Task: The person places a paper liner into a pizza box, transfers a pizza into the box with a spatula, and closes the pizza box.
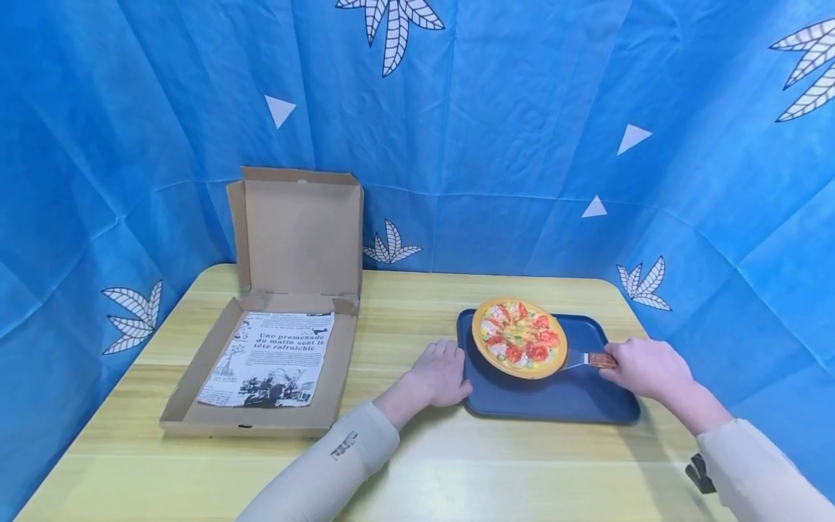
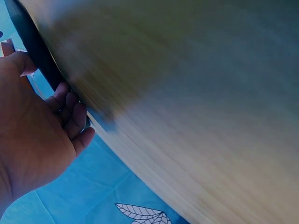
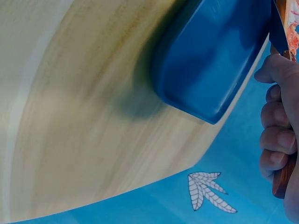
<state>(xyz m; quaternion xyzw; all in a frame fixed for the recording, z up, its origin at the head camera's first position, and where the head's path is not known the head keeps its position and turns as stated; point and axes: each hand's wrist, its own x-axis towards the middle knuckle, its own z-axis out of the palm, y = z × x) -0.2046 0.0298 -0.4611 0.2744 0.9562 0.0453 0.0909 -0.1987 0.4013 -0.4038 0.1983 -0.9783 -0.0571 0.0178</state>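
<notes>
A pizza [image 1: 520, 338] with red and pale toppings lies on the metal blade of a pizza server [image 1: 574, 360], over the dark blue tray [image 1: 554, 402]. My right hand [image 1: 646, 368] grips the server's wooden handle, its fingers wrapped round it in the right wrist view, where the handle end [image 3: 282, 182] sticks out below. At the tray's left edge, my left hand [image 1: 440, 373] holds the rim; the left wrist view has the thumb and fingers on that dark rim [image 2: 35, 44]. The pizza's underside and most of the blade are hidden.
On the left of the wooden table [image 1: 417, 449] stands a cardboard pizza box [image 1: 339, 377], its lid [image 1: 303, 235] raised. Printed paper [image 1: 274, 362] lines its bottom. A blue patterned curtain [image 1: 496, 145] hangs behind the table and at its sides.
</notes>
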